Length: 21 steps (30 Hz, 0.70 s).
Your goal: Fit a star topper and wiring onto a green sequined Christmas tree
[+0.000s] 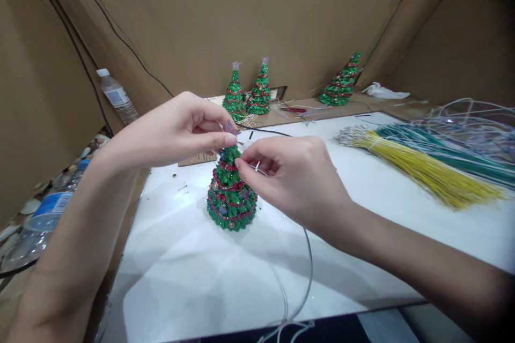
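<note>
A small green glitter tree (231, 195) with red bead garlands stands on the white table (193, 273). My left hand (181, 128) pinches a small purple star topper (230, 128) at the tree's tip. My right hand (289, 177) is closed in a pinch right beside the tip, on a thin clear wire (309, 257) that loops down to the table's front edge. Both hands meet just above the tree.
Two finished trees (247, 91) stand at the back, a third tree (341, 86) leans at the back right. Bundles of yellow wires (434, 171) and green wires (442, 147) lie at the right. Water bottles (116, 96) are at the left. Cardboard walls surround the table.
</note>
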{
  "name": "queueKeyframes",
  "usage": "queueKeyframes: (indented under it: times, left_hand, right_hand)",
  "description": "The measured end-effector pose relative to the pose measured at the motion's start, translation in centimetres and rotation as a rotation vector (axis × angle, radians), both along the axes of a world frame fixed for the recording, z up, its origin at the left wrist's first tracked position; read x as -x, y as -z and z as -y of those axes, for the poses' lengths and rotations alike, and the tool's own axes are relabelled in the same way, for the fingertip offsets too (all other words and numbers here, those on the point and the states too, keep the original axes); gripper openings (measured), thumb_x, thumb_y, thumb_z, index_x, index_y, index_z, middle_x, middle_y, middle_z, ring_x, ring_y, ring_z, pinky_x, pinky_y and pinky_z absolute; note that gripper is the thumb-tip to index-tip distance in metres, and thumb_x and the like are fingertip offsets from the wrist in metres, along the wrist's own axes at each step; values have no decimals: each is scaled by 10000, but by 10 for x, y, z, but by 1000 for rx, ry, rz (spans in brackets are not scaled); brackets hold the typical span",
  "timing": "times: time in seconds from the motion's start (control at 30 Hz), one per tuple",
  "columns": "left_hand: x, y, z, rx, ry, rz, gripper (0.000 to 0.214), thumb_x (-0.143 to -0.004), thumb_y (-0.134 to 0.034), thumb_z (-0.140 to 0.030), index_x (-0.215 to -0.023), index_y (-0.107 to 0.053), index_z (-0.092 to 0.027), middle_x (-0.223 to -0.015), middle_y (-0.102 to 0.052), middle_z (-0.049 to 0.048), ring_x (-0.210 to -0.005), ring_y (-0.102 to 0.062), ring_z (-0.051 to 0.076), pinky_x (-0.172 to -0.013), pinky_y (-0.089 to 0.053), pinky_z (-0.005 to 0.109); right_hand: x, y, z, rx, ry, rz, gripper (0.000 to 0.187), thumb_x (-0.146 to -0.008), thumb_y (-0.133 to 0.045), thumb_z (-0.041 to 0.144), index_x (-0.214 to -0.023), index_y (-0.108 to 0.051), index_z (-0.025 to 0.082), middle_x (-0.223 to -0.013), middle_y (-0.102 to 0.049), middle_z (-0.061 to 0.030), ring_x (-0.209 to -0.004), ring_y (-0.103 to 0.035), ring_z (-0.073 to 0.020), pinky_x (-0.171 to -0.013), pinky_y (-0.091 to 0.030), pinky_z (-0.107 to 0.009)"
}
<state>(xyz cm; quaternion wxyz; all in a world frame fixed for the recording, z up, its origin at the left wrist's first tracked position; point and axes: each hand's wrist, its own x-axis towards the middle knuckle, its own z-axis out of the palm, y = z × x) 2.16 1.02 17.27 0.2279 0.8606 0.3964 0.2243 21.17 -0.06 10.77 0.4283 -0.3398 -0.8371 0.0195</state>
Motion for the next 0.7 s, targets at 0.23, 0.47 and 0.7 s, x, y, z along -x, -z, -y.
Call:
queueKeyframes:
  times: [0.23,0.47,0.7]
  left_hand:
    - [-2,-2,2,5,-23,-6,169,-872,-603,-276,-827,-704,-148,-614,-585,-3,-565,-521,93,-479,-405,181]
    - [-1,-1,1,23,-32,29,138,-855,-629,-256,-841,-713,-147,-671,-614,0,-602,-553,87,-499,-425,168]
    - [-1,-2,2,35,-13,21,152,-871,-609,-261,-847,-710,-151,-630,-594,-11,-587,-535,86,-501,-431,175]
  right_hand:
    - [0,2,2,-34,27,31,140,-779,-601,115,-668,-622,195,-593,-638,18,-486,-508,-99,-508,-378,-252]
    - [-10,5,5,32,-28,44,127,-783,-601,77,-728,-632,187,-664,-663,3,-557,-562,-118,-539,-422,-250]
    - [-9,11,1,-228,5,104,154,-893,-535,131,-788,-645,157,-722,-655,-50,-606,-569,-134,-555,-420,-268]
